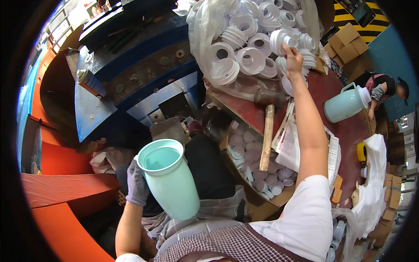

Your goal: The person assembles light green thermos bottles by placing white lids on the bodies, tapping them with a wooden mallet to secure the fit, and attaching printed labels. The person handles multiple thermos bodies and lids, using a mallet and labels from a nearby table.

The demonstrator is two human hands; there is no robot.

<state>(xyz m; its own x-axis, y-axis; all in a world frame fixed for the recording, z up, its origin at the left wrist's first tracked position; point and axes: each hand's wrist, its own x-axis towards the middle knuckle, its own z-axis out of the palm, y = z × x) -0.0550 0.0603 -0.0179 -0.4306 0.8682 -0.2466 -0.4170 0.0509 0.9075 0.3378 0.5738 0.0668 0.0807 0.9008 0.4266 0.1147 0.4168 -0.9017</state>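
Note:
My left hand (136, 183), in a grey glove, grips the side of a mint-green plastic jug body (172, 190). Its wide open mouth tilts up toward the machine, and its base rests near my lap. My bare right hand (294, 60) reaches far out and pinches a white plastic collar piece (278, 42) with a stepped, threaded shape. Beneath and around those fingers lies a heap of similar white collars (250, 60) inside a clear plastic bag (200, 36). The bag sits on a dark red tabletop (352, 131).
A mallet (269, 131) lies along the table edge beside newspapers (288, 144). Below it stands a carton of white caps (262, 177). A finished-looking jug (345, 103) with handle stands near another person (381, 85). Left are a blue machine (140, 75) and a spray can (90, 83).

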